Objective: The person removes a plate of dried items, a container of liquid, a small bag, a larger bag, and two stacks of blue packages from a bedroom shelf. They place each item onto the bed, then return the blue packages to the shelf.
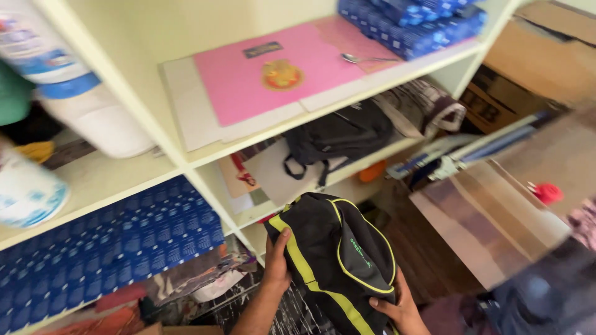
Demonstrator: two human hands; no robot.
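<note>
I hold a black bag with yellow-green piping (338, 257) in front of a cream shelf unit (186, 160). My left hand (276, 263) grips the bag's left side, thumb on the fabric. At the bag's lower right edge my right hand (397, 307) is closed on it from below. The bag sits tilted, its top toward the lower shelves.
A pink card (279, 71) and a spoon (366, 59) lie on the upper shelf beside blue packs (413, 22). Another black bag (338, 133) fills the shelf below. Blue packs (105, 242) and white bottles (81, 93) are at left; cardboard boxes (528, 68) at right.
</note>
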